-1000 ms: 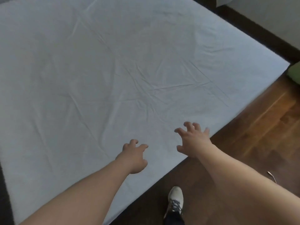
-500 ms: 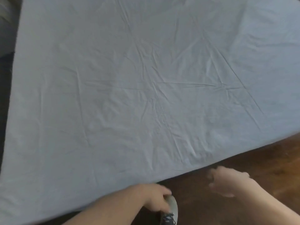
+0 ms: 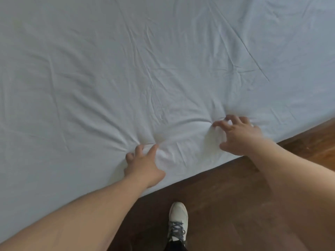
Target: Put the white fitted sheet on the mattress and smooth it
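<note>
— So, where are the hands against half a second ago?
— Up from the floor (image 3: pixel 226 205), on the sheet (image 3: pixel 163 60) near the bed's near edge. Left hand (image 3: pixel 144 164) and right hand (image 3: pixel 237 135) each claw a bunch of cloth, creases fanning out.
— And the sheet?
— Covering the mattress, wrinkled.

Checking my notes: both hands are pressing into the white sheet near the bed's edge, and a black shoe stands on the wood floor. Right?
Only the shoe is wrong: the head view shows it white with dark laces. Both the left hand and right hand press into the sheet.
</note>
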